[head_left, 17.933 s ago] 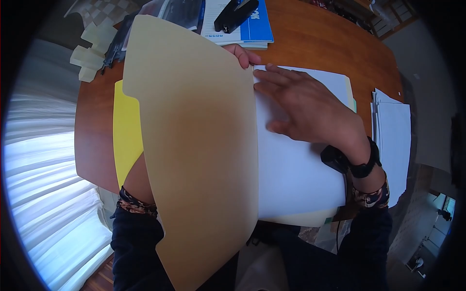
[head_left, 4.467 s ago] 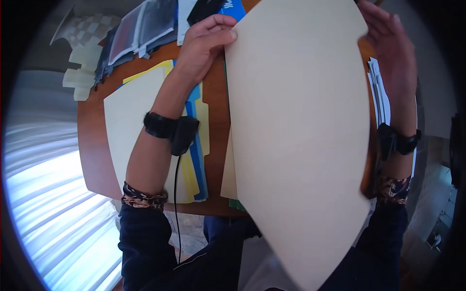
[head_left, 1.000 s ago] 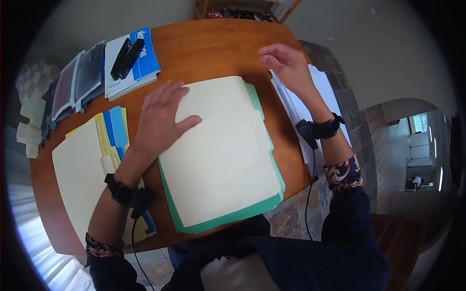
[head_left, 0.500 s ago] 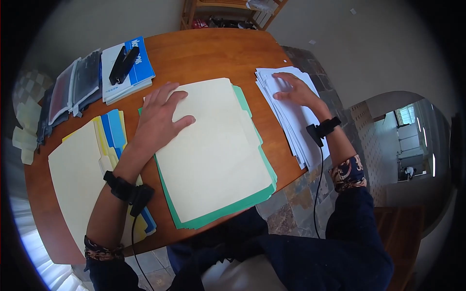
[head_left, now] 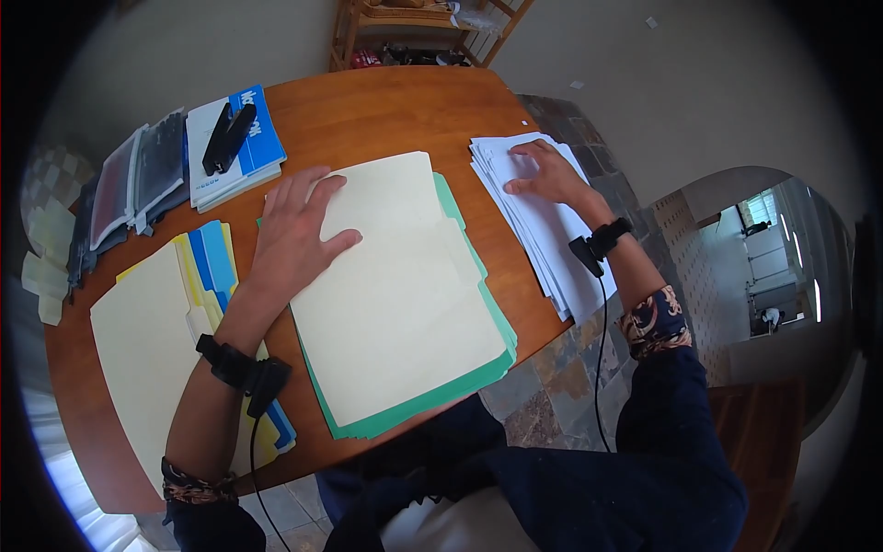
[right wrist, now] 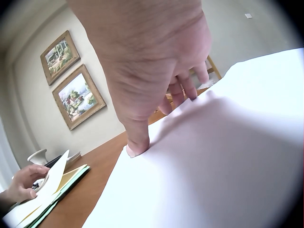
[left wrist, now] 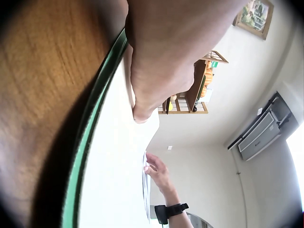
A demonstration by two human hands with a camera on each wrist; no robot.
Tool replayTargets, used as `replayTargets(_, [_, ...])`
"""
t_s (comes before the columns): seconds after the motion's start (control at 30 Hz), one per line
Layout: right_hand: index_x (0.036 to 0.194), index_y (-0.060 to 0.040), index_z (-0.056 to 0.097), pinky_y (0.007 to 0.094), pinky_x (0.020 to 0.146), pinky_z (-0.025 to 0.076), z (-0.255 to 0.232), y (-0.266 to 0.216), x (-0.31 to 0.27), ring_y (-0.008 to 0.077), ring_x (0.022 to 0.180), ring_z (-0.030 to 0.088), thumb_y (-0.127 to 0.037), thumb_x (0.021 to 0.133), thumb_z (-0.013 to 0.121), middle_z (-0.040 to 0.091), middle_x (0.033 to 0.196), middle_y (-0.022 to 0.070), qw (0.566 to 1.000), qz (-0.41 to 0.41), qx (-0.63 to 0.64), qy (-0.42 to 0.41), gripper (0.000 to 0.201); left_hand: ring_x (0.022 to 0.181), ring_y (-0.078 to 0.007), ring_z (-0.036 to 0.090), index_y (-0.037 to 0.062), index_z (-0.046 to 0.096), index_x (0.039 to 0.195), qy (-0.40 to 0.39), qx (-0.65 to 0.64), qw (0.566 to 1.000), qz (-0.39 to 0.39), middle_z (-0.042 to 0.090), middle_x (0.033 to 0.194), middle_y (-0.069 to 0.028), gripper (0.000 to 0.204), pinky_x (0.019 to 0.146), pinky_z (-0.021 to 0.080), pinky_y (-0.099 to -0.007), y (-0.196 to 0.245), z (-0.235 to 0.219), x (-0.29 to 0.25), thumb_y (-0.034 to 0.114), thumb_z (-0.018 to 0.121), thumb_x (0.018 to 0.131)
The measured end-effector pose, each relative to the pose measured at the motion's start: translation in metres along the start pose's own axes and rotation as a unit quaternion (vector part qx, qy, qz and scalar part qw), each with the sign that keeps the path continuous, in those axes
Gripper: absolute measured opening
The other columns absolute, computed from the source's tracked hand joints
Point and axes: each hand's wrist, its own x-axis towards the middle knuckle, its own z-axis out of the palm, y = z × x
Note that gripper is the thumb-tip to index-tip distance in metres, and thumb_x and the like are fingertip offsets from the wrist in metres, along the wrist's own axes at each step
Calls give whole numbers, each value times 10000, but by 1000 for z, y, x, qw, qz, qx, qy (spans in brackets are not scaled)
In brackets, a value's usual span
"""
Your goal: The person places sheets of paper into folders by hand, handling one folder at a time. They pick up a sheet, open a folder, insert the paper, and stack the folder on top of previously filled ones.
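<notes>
My left hand rests on the upper left part of a cream file folder, its thumb spread from the fingers. The left wrist view shows the thumb touching the folder's surface. Beneath it lie green folders, their edges showing at the bottom and right. My right hand is over the far end of a stack of white paper. In the right wrist view its thumb touches the top sheet near one edge, with the fingertips at the far edge and slight creases beside them.
Cream, yellow and blue folders lie at the left. Behind them are zippered pouches and a black stapler on notebooks. Brown tabletop shows at the back. Cables hang from both wrist cameras.
The folder held upright several seconds ago now lies flat on the green ones. Over the last second my right hand has come down onto the paper stack; the left has stayed on the folder.
</notes>
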Motion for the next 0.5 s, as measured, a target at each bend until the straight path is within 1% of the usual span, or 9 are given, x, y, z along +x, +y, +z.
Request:
replayTargets(0.07, [1342,-126,592,406,1079,431,-3,-2,-1,301,1291,518,-536,701,839,570,1346,165,1000,2,-8,6,800,1343,-325,418,101,523,1320,-1,2,1000,0,466,1421,-135,645,1136,337,-458,0,0,0,284,816,775])
replayTargets(0.13, [1317,-107,605,406,1067,439,-6,-4,-1,292,1280,521,-541,703,835,584,1307,160,1000,5,-13,-16,786,1343,-325,418,100,521,1321,-4,5,1000,-1,467,1419,-135,649,1135,338,-457,0,0,0,285,817,774])
replayTargets(0.27, [1327,-111,601,404,1073,436,-4,1,0,292,1300,510,-563,710,822,568,1354,155,999,11,-24,-35,796,1348,-325,414,96,530,1318,-8,9,1000,-7,465,1428,-139,642,1136,336,-455,1,0,-1,295,814,778])
replayTargets(0.33, [1334,-114,599,402,1081,432,4,4,-1,293,1320,497,-584,717,809,547,1401,146,997,-38,-48,53,803,1351,-326,411,95,534,1319,-11,10,1000,-10,464,1434,-138,637,1137,334,-454,1,1,-1,302,809,784])
replayTargets(0.37, [1334,-114,599,402,1081,432,4,8,0,293,1320,497,-584,717,809,547,1401,146,997,-38,-49,53,803,1351,-325,413,90,537,1323,-13,8,1000,-10,469,1435,-138,633,1139,332,-454,0,1,-2,308,802,791])
replayTargets(0.43, [1374,-102,558,414,1088,421,-4,5,0,320,1311,500,-565,734,806,527,1421,155,1000,-3,-6,-27,828,1351,-323,415,86,540,1327,-15,4,1000,-9,473,1437,-138,629,1140,329,-453,-2,2,-2,314,794,799])
replayTargets(0.5, [1363,-105,567,417,1086,423,-8,2,0,320,1306,505,-564,736,805,530,1416,152,999,0,-16,-33,813,1349,-316,422,78,543,1333,-28,-14,999,-21,487,1430,-140,629,1141,327,-452,-4,4,-2,321,785,806])
